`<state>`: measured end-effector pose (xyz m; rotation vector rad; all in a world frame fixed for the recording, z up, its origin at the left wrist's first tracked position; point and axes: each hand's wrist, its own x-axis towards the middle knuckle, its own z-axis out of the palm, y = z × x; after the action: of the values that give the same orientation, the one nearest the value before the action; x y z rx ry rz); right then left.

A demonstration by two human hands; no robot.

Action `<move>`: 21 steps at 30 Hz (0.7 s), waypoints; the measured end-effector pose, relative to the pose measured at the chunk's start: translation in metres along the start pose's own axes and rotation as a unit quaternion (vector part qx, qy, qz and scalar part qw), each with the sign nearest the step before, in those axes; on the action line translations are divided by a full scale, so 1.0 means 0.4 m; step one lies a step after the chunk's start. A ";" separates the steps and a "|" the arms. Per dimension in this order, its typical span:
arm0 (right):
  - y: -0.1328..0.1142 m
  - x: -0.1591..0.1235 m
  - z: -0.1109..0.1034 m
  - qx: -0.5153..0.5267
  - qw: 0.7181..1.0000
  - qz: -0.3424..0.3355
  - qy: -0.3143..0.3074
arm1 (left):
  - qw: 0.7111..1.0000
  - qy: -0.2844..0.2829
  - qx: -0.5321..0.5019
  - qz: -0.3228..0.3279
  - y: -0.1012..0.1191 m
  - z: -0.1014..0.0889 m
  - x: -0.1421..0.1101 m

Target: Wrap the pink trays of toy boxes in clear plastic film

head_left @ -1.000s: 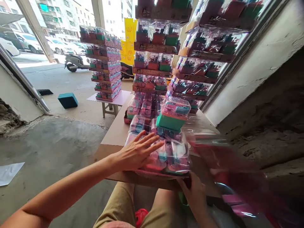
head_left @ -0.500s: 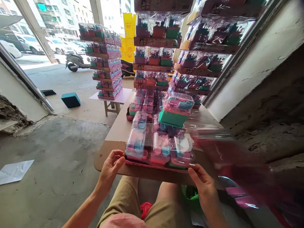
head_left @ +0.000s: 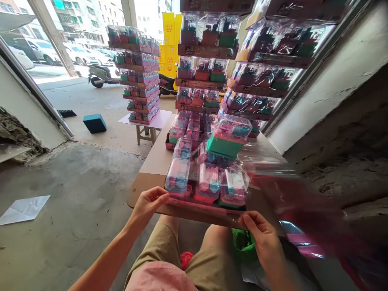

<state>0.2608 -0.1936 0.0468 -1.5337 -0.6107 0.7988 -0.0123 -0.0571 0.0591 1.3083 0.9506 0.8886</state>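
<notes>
In front of me lies a shallow cardboard tray (head_left: 194, 203) of small boxes with clear domed lids, like the box (head_left: 178, 173) at its near left. A green box with a clear lid (head_left: 228, 145) rests tilted on top of the others. Clear plastic film (head_left: 233, 220) stretches along the tray's near edge. My left hand (head_left: 151, 200) pinches the film at the tray's near left corner. Beyond the near right corner, my right hand (head_left: 262, 230) is closed on the film's other end, thumb against fingers.
Tall stacks of wrapped trays (head_left: 207, 50) stand at the table's far side, and another stack (head_left: 141, 76) is on a stool beyond. Loose film and pink packaging (head_left: 303, 198) lie blurred at the right. A green bag (head_left: 244, 244) sits below the table by my knee.
My left hand has shifted slightly off the tray's corner, and the film now spans tautly between both hands before the near edge. The whole view has shifted a little.
</notes>
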 end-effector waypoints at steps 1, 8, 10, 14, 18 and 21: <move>-0.001 0.001 0.000 -0.001 1.000 0.005 -0.002 | 1.000 0.001 -0.001 -0.001 -0.002 -0.002 0.001; 0.012 0.023 -0.016 -0.047 0.999 -0.004 -0.020 | 1.000 0.023 0.018 0.005 -0.025 -0.005 0.006; 0.014 0.025 -0.019 -0.039 0.999 -0.004 -0.022 | 0.999 0.027 0.020 0.005 -0.032 -0.006 0.008; 0.018 0.021 -0.024 -0.026 1.000 0.006 -0.010 | 0.999 0.025 0.023 0.006 -0.046 -0.009 0.010; 0.025 0.019 -0.031 -0.038 0.999 0.009 -0.018 | 0.999 0.023 0.017 0.014 -0.058 -0.009 0.012; 0.026 0.022 -0.034 -0.070 0.997 0.004 -0.019 | 0.999 0.035 0.018 0.015 -0.063 -0.009 0.013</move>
<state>0.2762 -0.1966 0.0358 -1.6533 -0.7010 0.8075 -0.0137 -0.0527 0.0337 1.3323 1.0069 0.9491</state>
